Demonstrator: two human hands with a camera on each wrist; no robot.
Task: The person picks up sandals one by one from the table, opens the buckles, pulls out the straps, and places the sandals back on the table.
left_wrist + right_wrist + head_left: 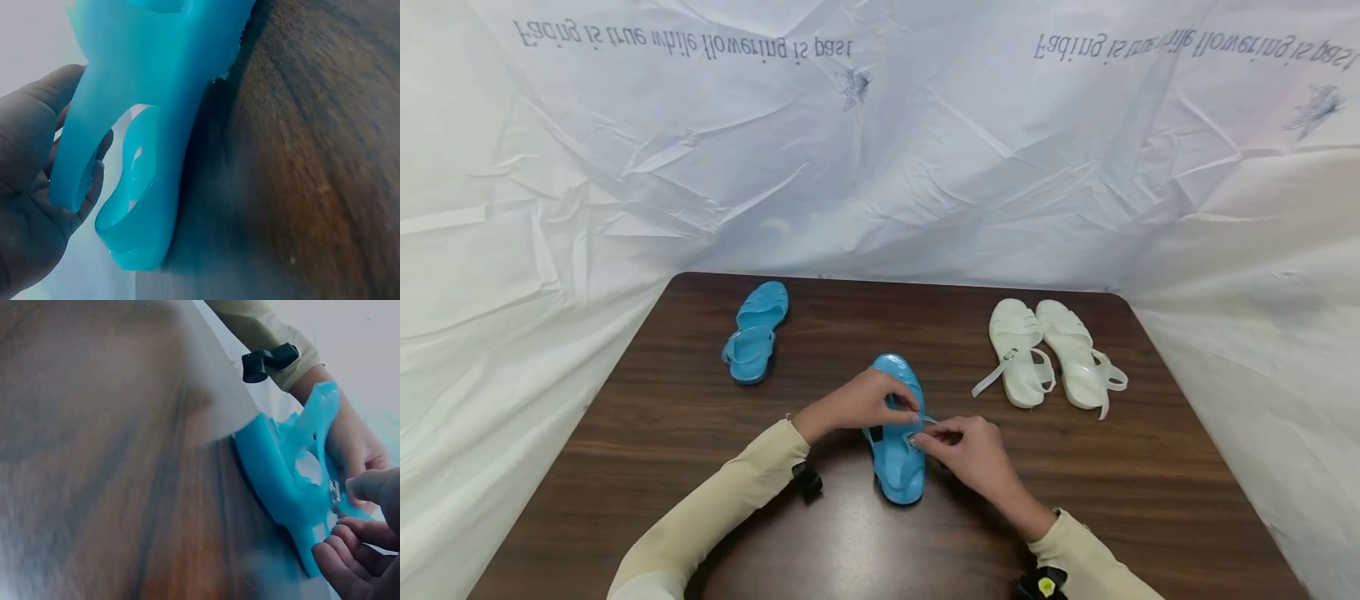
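A blue jelly sandal [901,471] stands on the table between both hands, its toe pointing away from me. My left hand [868,402] reaches over the sandal, thumb and fingertips close together at the ankle strap [322,415]. The exact contact there is partly hidden. From the other side, my right hand [973,450] pinches the strap at the small metal buckle [335,490], with the thumb against it. In the left wrist view, the sandal's heel part [140,244] and strap loop partly cover the left fingers.
Another blue sandal [749,350] lies at the back left of the dark wooden table [647,433]. Two white sandals [1018,379] lie side by side at the back right, straps loose. White printed sheeting [880,183] hangs behind the table and along its sides.
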